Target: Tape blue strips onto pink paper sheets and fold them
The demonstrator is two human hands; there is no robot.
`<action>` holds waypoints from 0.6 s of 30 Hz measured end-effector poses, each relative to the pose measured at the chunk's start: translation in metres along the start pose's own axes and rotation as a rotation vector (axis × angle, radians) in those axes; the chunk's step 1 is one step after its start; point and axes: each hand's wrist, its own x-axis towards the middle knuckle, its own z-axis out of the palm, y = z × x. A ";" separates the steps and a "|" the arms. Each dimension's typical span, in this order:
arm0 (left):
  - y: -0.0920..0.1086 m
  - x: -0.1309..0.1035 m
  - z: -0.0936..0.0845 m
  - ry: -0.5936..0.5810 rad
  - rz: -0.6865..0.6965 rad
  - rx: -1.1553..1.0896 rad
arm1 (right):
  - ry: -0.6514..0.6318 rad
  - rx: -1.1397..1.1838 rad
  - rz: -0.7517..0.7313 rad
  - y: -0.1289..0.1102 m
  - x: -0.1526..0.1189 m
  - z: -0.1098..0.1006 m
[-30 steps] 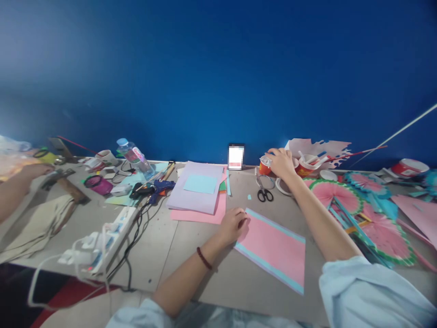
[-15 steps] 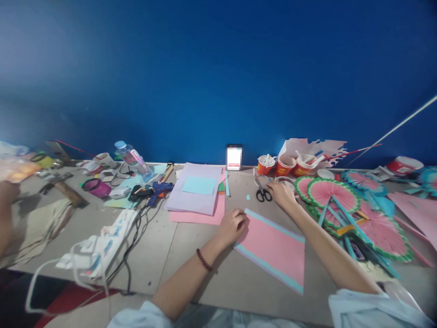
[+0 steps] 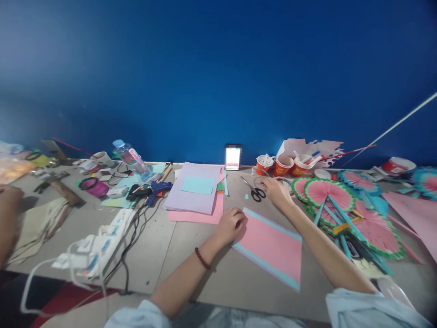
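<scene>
A pink sheet with light blue bands along two edges [image 3: 273, 248] lies slanted on the table. My left hand [image 3: 232, 225] rests at its upper left corner, fingers curled; whether they pinch the paper is hidden. Beyond the sheet, black-handled scissors [image 3: 257, 194] lie on the table, blades pointing up and left. My right hand [image 3: 276, 190] is just right of the scissors, reaching toward a thin clear ring-like item [image 3: 261, 179]; what its fingertips hold, if anything, is too small to tell. A small light blue scrap [image 3: 246, 197] lies left of the scissors.
Lilac sheets [image 3: 174, 200] lie left, near a blue glue gun [image 3: 159, 189] and a white power strip [image 3: 112, 241]. Red cups [image 3: 282, 166] stand behind my right hand. Pink-green paper fans [image 3: 329, 193] lie right. Another person's hand [image 3: 10, 209] is at far left.
The scissors have turned, their blades now slanting further left and their handles shifted slightly left. My right hand has moved a little back and left. My left hand stays at the sheet's corner.
</scene>
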 end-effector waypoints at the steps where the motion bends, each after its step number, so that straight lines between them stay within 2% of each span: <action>1: 0.001 0.000 -0.001 0.001 -0.005 -0.009 | 0.028 0.048 0.011 -0.003 0.000 -0.002; 5: 0.008 0.001 -0.006 0.016 -0.042 -0.086 | 0.131 0.428 0.163 -0.019 -0.005 -0.010; 8: 0.013 0.002 -0.008 0.087 -0.107 -0.198 | 0.065 0.828 0.290 -0.036 -0.015 -0.018; 10: 0.016 0.002 -0.009 0.149 -0.157 -0.284 | 0.009 1.014 0.332 -0.050 -0.024 -0.025; 14: 0.021 0.002 -0.013 0.278 -0.184 -0.368 | -0.045 1.207 0.399 -0.077 -0.046 -0.035; 18: 0.021 0.001 -0.012 0.308 -0.060 -0.353 | -0.074 1.332 0.477 -0.096 -0.063 -0.030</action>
